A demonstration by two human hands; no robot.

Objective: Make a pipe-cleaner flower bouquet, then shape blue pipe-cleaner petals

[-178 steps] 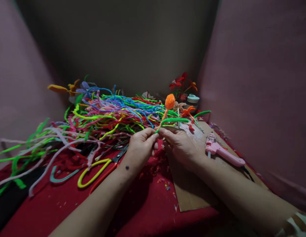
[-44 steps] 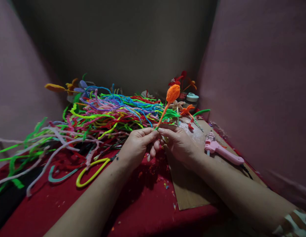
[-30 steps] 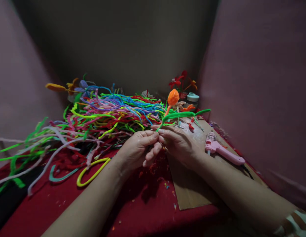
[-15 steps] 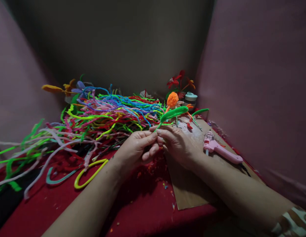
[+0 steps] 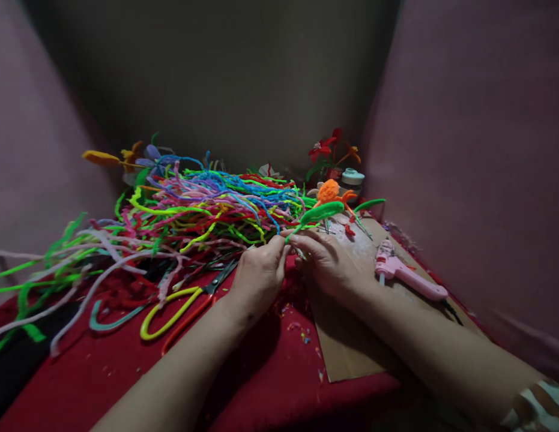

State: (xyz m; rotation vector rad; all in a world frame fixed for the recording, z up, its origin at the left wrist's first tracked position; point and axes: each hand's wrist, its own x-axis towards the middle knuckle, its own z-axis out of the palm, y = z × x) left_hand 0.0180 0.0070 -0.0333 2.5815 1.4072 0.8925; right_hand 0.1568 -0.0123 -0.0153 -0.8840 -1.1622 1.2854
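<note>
Between my two hands is a green pipe-cleaner leaf (image 5: 323, 212), a long loop narrowing to a stem at my fingertips. My left hand (image 5: 262, 270) pinches the stem end from the left, thumb and fingers pressed together. From the right, my right hand (image 5: 326, 258) is closed on the same stem, fingertips touching those of the left. The lower stem is hidden inside the fingers. Just behind the leaf is an orange fuzzy ball-shaped flower head (image 5: 328, 191) with orange pipe-cleaner pieces beside it.
A big heap of colourful pipe cleaners (image 5: 225, 204) lies at the back left. Scissors (image 5: 209, 288) with yellow and red handles rest by my left forearm. A pink glue gun (image 5: 409, 276) lies on cardboard (image 5: 346, 348). A lidded jar (image 5: 352, 180) and red flowers (image 5: 322, 149) stand behind.
My left hand has turned and its fingers have curled in at the stem, uncovering more of the scissors. The leaf has dipped slightly, and the view has shifted a little.
</note>
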